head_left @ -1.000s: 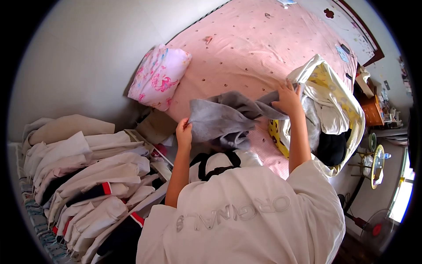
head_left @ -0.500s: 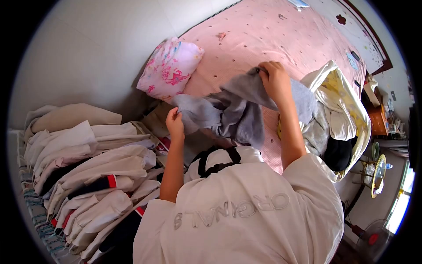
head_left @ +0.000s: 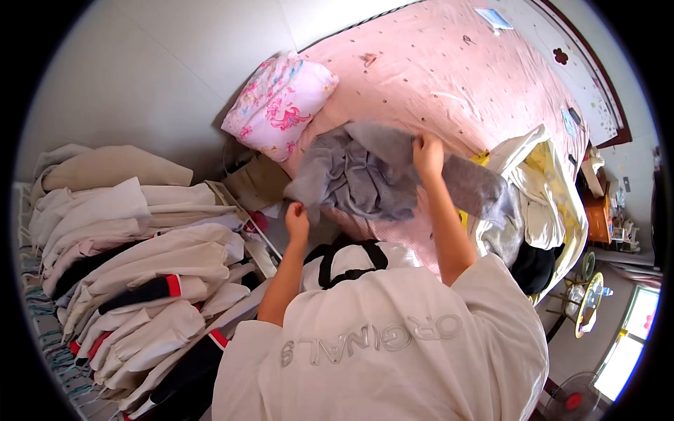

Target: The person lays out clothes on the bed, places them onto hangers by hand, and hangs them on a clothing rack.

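Note:
A soft grey garment (head_left: pixel 365 175), bunched in the middle, hangs between my hands over the near side of the bed. My left hand (head_left: pixel 297 220) pinches its lower left corner with fingers closed. Higher up and to the right, my right hand (head_left: pixel 428 156) grips the upper edge. A long grey part of the cloth stretches right behind my right wrist, toward a white and yellow bag (head_left: pixel 572 203). Pale, grey and black clothes lie in that bag. Folds hide the garment's exact cut.
The pink bedsheet (head_left: pixel 421 70) spreads ahead, with a floral pillow (head_left: pixel 281 105) at its left. Many clothes on hangers (head_left: pixel 147 259) fill a rack at my left. A fan (head_left: pixel 572 400) and a small round-topped stand (head_left: pixel 590 305) are at the right.
Both hands have come lower and closer together, still holding the grey garment. Its raised right part has dropped, and the middle is now more bunched. The view has shifted slightly.

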Demonstrator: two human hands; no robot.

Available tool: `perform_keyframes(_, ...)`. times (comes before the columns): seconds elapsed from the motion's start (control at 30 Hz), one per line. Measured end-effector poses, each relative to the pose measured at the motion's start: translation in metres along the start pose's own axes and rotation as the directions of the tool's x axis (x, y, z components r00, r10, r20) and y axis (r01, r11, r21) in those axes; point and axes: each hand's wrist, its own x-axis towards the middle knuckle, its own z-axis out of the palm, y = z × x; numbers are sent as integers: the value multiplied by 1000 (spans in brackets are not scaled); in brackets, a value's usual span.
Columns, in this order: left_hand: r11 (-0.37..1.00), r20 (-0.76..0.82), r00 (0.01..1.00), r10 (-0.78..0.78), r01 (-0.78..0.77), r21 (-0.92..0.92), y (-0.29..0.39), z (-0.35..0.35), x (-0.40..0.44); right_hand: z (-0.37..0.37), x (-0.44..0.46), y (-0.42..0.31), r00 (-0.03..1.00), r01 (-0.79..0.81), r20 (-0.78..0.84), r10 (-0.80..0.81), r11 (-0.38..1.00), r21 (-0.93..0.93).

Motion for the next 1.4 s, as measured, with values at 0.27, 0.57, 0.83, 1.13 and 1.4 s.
perform_keyframes(0.27, 993, 20, 996, -81, 79, 92, -42, 19, -16, 76, -63, 40, 959, -166, 218, 183, 982, -92)
perform_keyframes(0.57, 997, -98, 995, -36, 43, 66, -2, -6, 13, 39, 100, 47, 965, -120, -252, 75, 979, -166)
perform_keyframes(0.83, 989, 77, 997, -31, 20, 146, -6, 22, -1, 60, 56, 65, 990, -76, -132, 52, 980, -183)
perform_keyframes(1.13, 935, 151, 944, -292, 315, -162, -18, 6, -11, 104, -158, 29, 673, -144, 681, 288, 954, -262)
perform_keyframes(1.4, 720, -49, 771, -635, 568, -397, -3, 13, 25, 99, -124, 63, 830, -189, 499, 248, 968, -167)
